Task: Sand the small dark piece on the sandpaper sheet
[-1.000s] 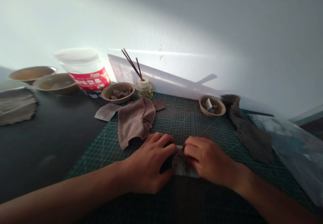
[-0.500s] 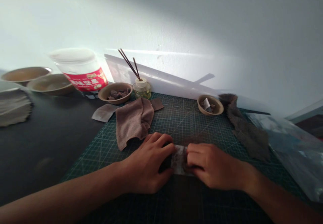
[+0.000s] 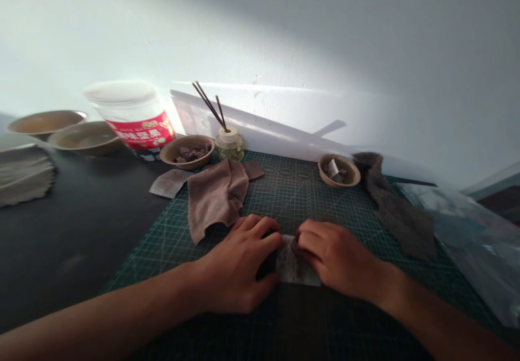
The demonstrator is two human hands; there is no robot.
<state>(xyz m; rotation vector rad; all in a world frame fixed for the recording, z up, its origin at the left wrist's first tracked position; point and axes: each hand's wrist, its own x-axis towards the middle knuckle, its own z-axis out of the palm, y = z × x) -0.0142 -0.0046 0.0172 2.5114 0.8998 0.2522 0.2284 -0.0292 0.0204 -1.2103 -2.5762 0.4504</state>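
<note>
The left hand (image 3: 244, 266) is spreading its thumb and fingers along the left edge of a pale grey, dark-smudged rectangular sheet (image 3: 289, 266), apparently pressing it down rather than grasping it. The sheet is lying at the near middle of a dark green gridded cutting mat (image 3: 284, 193). The right hand (image 3: 337, 258) is pinching with its fingers what is looking like a small dark brown lump (image 3: 296, 245) over the sheet's right part, mostly hiding it. With only the left edge visibly being held, a sideways push could be making the sheet skid or buckle. The lump is leaving little to grip, so it could be slipping free, and the right fingertips could be scraping the sheet. The soft brown cloth (image 3: 217, 195) is lying just beyond the left knuckles, so a shift far and left could be bunching it up. Shade is dimming the near mat, so a slip there could be going unnoticed.
</note>
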